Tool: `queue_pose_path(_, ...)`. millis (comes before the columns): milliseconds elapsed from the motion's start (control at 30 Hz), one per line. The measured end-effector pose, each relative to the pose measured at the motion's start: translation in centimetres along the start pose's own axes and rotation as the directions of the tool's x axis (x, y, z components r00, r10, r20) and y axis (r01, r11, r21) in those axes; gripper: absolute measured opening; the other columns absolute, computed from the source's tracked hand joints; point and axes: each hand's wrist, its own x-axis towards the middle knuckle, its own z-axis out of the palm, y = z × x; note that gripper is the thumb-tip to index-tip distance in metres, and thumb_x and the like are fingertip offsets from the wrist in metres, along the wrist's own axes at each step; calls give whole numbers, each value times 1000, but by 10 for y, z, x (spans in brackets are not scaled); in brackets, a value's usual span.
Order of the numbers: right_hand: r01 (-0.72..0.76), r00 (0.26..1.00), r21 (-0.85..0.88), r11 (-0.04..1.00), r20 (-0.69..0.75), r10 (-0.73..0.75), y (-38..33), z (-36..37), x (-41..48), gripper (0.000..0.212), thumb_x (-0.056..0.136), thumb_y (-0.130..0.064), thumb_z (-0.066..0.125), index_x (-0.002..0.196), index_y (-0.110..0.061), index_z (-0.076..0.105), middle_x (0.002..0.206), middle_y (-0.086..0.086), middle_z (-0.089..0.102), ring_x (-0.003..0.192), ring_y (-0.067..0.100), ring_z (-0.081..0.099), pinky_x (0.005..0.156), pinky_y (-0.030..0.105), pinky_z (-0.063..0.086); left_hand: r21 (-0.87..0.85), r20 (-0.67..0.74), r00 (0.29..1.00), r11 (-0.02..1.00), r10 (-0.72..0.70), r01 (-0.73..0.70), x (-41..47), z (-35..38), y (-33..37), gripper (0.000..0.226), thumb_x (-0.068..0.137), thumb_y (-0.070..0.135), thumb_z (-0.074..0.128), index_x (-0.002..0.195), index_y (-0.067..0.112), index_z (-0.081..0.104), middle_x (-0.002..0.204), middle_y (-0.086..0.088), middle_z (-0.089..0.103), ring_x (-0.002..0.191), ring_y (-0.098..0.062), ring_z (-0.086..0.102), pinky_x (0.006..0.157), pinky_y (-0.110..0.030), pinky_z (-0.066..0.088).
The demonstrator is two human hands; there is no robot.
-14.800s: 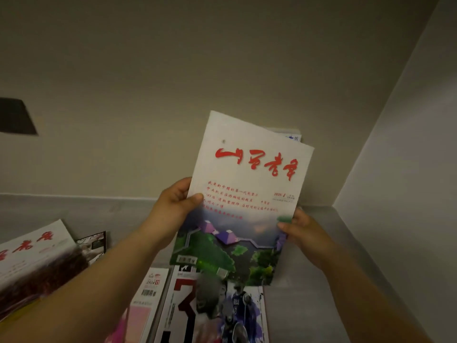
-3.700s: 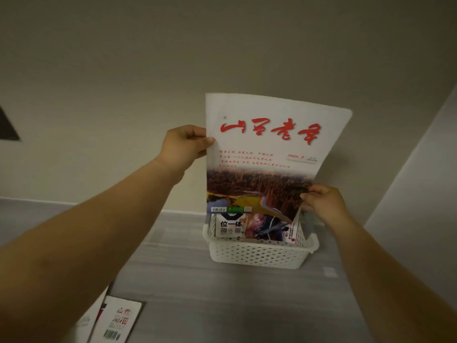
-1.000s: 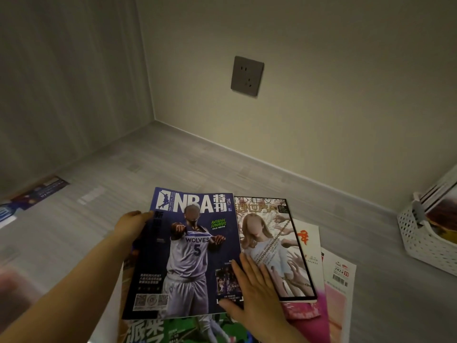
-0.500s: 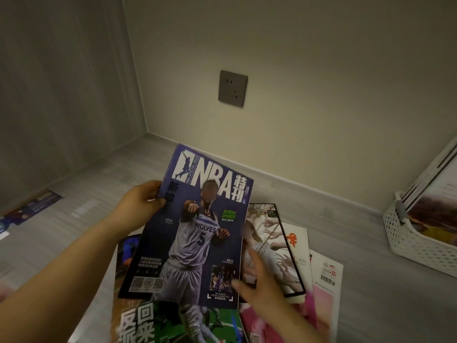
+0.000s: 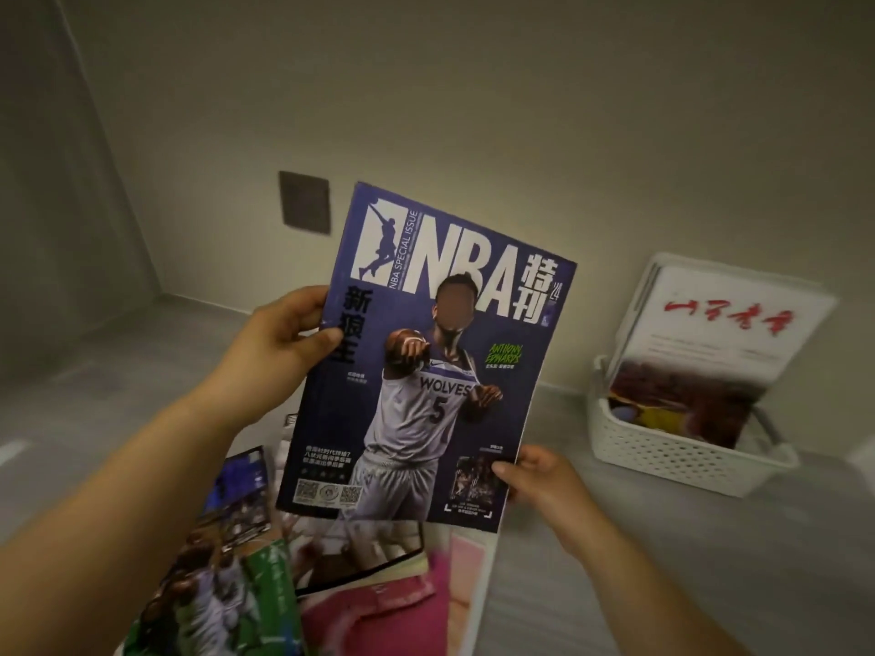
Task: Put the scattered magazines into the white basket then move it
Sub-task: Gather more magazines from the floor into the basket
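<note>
The NBA magazine [image 5: 426, 362] is held up in the air, cover toward the camera, above the loose pile on the grey floor [image 5: 663, 561] and well to the left of the white basket [image 5: 663, 449]. The left grip [image 5: 284, 338] clasps its left edge near the top, with the thumb pressed on the cover and the fingers curled behind. The right grip [image 5: 535, 480] pinches the lower right corner between thumb and fingers. The likeliest trouble is at the basket. It is already crowded with magazines standing on end, a red-titled white one [image 5: 719, 333] in front, leaning back toward the wall. A glossy, floppy issue pushed in at an angle could buckle, catch a corner on the rim, or tip the leaning stack. The corner pinch looks light, and the slick cover may slip from it on the swing to the right. Underneath, several magazines lie overlapped and blurred, among them a pink cover [image 5: 379, 613] and a green one [image 5: 227, 603]. They do not block the way but await collection. Nothing stands between the held issue and the basket. A dark wall socket [image 5: 305, 201] shows beside the magazine's top left corner.
</note>
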Motion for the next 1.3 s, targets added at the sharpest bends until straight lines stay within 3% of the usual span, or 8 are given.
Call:
queue_pose_path(267, 61, 965, -64, 996, -253, -75, 5, -120, -14, 17, 82, 1, 58, 96, -5, 66, 71, -4, 65, 48, -6, 62, 46, 11, 50, -47, 56, 997, 998, 49, -46, 37, 117, 12, 38, 86, -8, 42, 79, 29, 49, 78, 20, 66, 61, 8, 63, 49, -6, 48)
queue_pose_path(400, 136, 897, -104, 985, -408, -167, -4, -186, -8, 17, 81, 1, 59, 95, -4, 66, 87, 4, 65, 51, 1, 62, 45, 8, 48, -10, 27, 997, 997, 78, -78, 60, 182, 25, 25, 86, -6, 42, 91, 18, 47, 94, 6, 60, 77, -5, 58, 57, -9, 51)
queue_pose_path(467, 161, 858, -138, 977, -471, -207, -13, -219, 0, 20, 82, 1, 58, 101, 2, 63, 90, 9, 63, 51, 2, 60, 43, 7, 47, 11, -13, 996, 996, 87, -87, 72, 213, 31, 24, 86, -7, 43, 105, 7, 47, 107, -6, 59, 85, -17, 58, 73, -26, 53)
queue_pose_path(667, 200, 763, -178, 964, -588, -267, -23, -300, 29, 18, 82, 2, 57, 99, 5, 63, 52, -13, 64, 36, -10, 53, 38, 4, 41, -11, 18, 996, 996, 87, -86, 107, 285, 34, 30, 85, -7, 45, 112, 3, 48, 102, -6, 55, 92, -23, 56, 80, -37, 49)
queue_pose_path(900, 132, 764, -200, 971, -603, -229, 12, -342, 74, 20, 82, 1, 57, 100, 6, 64, 85, 13, 64, 42, -4, 57, 46, 8, 46, 15, 49, 999, 1000, 13, -14, 135, 340, 3, 30, 84, -9, 45, 112, 3, 49, 103, -7, 55, 95, -25, 55, 85, -41, 49)
queue_pose_path(1033, 54, 808, -206, 977, -566, -164, 38, -344, 91, 18, 82, 3, 57, 97, 10, 63, 95, 25, 67, 65, 19, 61, 66, 21, 54, 135, 31, 999, 991, -8, 4, 145, 358, -21, 26, 84, -6, 46, 108, 4, 51, 100, -6, 57, 91, -22, 56, 79, -34, 47)
queue_pose_path(1133, -10, 828, -285, 958, -539, -152, 51, -345, 100, 15, 81, 3, 58, 91, 11, 65, 86, 20, 66, 50, 8, 53, 41, 5, 38, 219, 13, 999, 975, -39, 35, 148, 368, -42, 25, 84, -4, 48, 106, 4, 52, 106, -12, 62, 93, -23, 56, 78, -30, 44)
queue_pose_path(1300, -74, 794, -411, 908, -576, -196, 64, -346, 113, 15, 81, -3, 59, 90, 5, 67, 87, 23, 69, 69, 34, 59, 63, 35, 50, 291, -48, 994, 951, -97, 107, 152, 374, -66, 22, 83, -1, 52, 104, 3, 54, 111, -17, 62, 90, -23, 56, 76, -29, 42)
